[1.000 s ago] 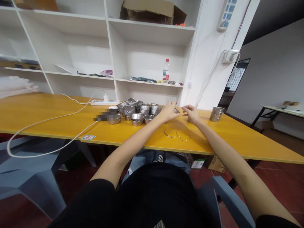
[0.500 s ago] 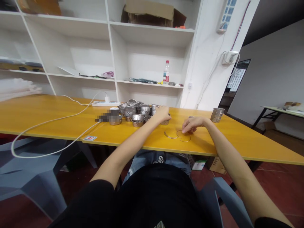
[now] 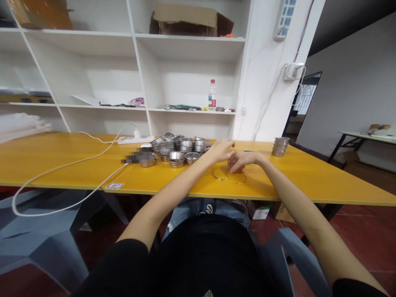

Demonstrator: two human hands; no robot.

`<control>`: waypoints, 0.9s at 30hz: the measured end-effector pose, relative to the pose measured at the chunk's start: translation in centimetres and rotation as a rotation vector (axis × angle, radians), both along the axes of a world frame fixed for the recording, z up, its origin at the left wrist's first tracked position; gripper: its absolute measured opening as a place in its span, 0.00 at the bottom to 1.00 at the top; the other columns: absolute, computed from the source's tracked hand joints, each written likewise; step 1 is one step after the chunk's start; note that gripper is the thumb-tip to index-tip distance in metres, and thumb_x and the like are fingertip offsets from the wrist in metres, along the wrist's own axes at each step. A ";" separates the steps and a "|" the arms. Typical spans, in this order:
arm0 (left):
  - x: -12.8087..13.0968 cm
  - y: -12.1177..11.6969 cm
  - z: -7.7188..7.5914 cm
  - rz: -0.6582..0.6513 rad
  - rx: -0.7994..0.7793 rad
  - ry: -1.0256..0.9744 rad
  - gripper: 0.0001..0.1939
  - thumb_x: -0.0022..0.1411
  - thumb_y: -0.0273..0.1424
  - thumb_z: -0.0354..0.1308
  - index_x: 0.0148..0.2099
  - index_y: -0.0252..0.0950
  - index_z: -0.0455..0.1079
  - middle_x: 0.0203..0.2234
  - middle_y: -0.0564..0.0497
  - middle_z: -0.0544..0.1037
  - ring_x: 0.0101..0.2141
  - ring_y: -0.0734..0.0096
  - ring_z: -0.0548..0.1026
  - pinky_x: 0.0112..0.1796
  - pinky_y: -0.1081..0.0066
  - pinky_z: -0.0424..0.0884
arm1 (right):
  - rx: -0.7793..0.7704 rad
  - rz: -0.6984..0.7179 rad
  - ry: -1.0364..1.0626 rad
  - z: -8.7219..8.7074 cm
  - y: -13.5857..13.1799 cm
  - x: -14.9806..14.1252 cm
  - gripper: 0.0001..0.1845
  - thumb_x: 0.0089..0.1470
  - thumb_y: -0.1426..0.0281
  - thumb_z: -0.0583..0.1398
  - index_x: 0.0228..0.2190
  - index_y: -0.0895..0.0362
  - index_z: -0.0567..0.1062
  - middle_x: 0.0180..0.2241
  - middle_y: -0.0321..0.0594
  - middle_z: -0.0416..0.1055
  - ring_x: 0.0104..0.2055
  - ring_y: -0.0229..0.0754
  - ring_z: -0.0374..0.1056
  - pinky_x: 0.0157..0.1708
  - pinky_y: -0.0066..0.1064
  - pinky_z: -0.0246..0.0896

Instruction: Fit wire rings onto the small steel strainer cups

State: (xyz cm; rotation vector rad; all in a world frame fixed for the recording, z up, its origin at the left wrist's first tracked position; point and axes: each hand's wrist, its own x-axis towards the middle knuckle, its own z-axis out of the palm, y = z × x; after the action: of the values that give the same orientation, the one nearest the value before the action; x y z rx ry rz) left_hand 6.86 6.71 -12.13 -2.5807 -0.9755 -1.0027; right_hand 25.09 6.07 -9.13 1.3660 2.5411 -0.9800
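Observation:
My left hand [image 3: 223, 150] reaches over the table with its fingers curled, right beside my right hand. What those fingers hold is hidden. My right hand [image 3: 240, 161] is bent down, fingers drawn together and slightly blurred; I cannot make out what is in them. Just below its fingertips lies a thin open wire ring [image 3: 241, 182]. A few more wire rings [image 3: 219, 178] lie together to the left of it. Behind my left forearm stands a heap of small perforated metal cups [image 3: 177, 156], some stacked and some tilted.
A stack of metal cups [image 3: 280, 147] stands on the yellow table [image 3: 309, 175] to the right. A flat metal piece [image 3: 248, 151] lies behind my right hand. A white cable [image 3: 58, 167] loops across the left side from a power strip [image 3: 136, 140]. White shelves stand behind.
My left hand has moved right from a metal cup's place at the heap's edge to beside my right hand. The right hand has shifted slightly left and up. The view has turned slightly.

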 end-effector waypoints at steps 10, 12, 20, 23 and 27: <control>-0.5 1.3 -0.4 0.018 0.016 -0.053 0.12 0.71 0.32 0.54 0.52 0.36 0.72 0.47 0.44 0.80 0.50 0.57 0.77 0.53 0.59 0.72 | 0.095 0.030 -0.025 -0.7 1.2 0.5 0.27 0.41 0.50 0.73 0.36 0.59 0.84 0.32 0.41 0.77 0.33 0.40 0.66 0.33 0.31 0.58; -0.5 1.5 -0.5 0.005 0.027 -0.052 0.12 0.71 0.32 0.54 0.52 0.36 0.72 0.46 0.44 0.80 0.50 0.57 0.77 0.53 0.59 0.72 | 0.107 0.029 -0.045 -0.6 1.1 0.5 0.27 0.42 0.49 0.73 0.36 0.59 0.84 0.31 0.41 0.77 0.33 0.41 0.67 0.34 0.31 0.60; -0.5 1.4 -0.4 -0.002 -0.002 -0.062 0.12 0.70 0.32 0.54 0.53 0.36 0.72 0.47 0.44 0.80 0.50 0.57 0.77 0.54 0.59 0.72 | 0.162 0.042 -0.170 -0.5 0.4 -0.1 0.28 0.48 0.49 0.70 0.40 0.59 0.82 0.37 0.45 0.79 0.38 0.45 0.72 0.39 0.33 0.63; -0.6 1.2 -0.3 0.016 -0.029 -0.060 0.12 0.70 0.32 0.55 0.53 0.36 0.71 0.48 0.44 0.80 0.50 0.57 0.77 0.54 0.60 0.72 | 0.173 0.040 -0.163 -0.5 0.2 -0.3 0.28 0.48 0.48 0.70 0.39 0.60 0.82 0.37 0.45 0.79 0.37 0.45 0.72 0.38 0.33 0.63; -0.8 1.3 0.1 0.013 -0.055 -0.074 0.13 0.70 0.32 0.55 0.54 0.36 0.71 0.47 0.44 0.80 0.49 0.59 0.78 0.51 0.61 0.73 | 0.159 0.048 -0.119 -0.4 -0.1 -0.7 0.30 0.45 0.47 0.71 0.39 0.59 0.82 0.37 0.44 0.78 0.37 0.44 0.70 0.36 0.32 0.61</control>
State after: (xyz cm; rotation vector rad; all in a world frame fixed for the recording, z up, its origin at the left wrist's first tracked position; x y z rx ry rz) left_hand 6.07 7.98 -12.07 -2.5944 -1.0510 -1.0905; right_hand 24.43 5.96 -9.48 1.3496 2.5965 -0.6794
